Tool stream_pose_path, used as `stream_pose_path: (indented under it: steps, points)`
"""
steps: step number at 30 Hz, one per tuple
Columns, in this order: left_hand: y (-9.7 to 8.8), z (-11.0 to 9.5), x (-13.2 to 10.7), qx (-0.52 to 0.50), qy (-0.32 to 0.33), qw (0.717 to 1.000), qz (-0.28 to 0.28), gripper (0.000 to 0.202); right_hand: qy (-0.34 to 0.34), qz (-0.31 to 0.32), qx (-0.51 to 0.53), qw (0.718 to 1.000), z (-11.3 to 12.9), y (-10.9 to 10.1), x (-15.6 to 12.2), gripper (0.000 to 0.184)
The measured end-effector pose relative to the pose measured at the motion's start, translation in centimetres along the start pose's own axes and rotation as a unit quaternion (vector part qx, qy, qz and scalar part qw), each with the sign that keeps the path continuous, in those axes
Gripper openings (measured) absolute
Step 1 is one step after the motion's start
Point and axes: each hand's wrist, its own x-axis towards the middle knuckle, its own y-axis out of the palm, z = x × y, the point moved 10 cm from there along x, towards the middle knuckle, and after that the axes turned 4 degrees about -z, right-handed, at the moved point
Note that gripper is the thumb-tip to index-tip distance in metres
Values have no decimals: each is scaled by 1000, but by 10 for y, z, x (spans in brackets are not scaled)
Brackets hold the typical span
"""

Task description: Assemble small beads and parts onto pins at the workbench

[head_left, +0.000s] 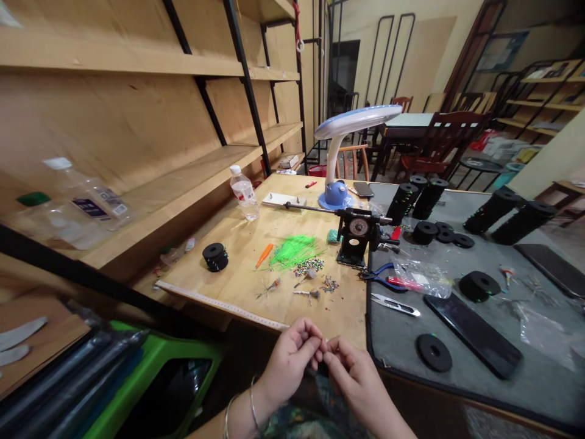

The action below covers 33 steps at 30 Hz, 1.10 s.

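Observation:
Close together at the table's front edge, my left hand [299,350] and my right hand [350,366] both have their fingertips pinched. Whatever lies between the fingertips is too small to make out. Just beyond them on the wooden table [237,262] lie small grey-headed pieces with thin wires [308,294] and a scatter of little metal parts [329,284]. Behind these are a pile of multicoloured beads [308,266], a bundle of bright green strands [295,251] and an orange-handled tool [264,256].
A black hand-cranked winder [354,238] stands mid-table, with a blue-and-white lamp [337,194] behind. Left are black foam spools [214,256] and a water bottle [245,194]. On the grey mat [397,347] lie blue pliers [384,277], thread snips [395,304], a phone [473,335] and several black spools.

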Motion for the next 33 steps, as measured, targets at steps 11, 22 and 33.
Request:
stream_pose_path:
  steps: [11, 22, 33]
  points:
    - [-4, -15, 12, -122, -65, 990, 16, 27, -101, -1, -217, 971, 24, -23, 5, 22]
    - [-16, -78, -14, 309, 271, 909, -69, 14, -86, -4, -349, 933, 15, -31, 5, 20]
    - [40, -23, -5, 430, 204, 860, 185, 21, -69, 54, -323, 942, 26, -27, -1, 20]
